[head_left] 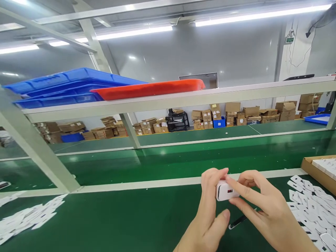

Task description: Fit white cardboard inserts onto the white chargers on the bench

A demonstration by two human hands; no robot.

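Observation:
A small white USB charger (226, 191) with a dark, partly red port in its face is held up above the green work table. My right hand (265, 203) pinches its right side between thumb and index finger. Against its top and left side rest the bent fingers of my left hand (210, 213), with that thumb standing apart below. Under my right hand lies a slim black pen-like tool (237, 222), partly hidden by the fingers. Many flat white plates with small cut-outs (312, 206) are heaped to the right.
More flat white pieces (31, 217) are spread on the left. At the right edge stands a cardboard tray (312, 165) of white parts. A shelf beam (157, 101) crosses ahead, carrying blue trays (65, 78) and a red tray (152, 89). Cardboard boxes (154, 126) line the far wall.

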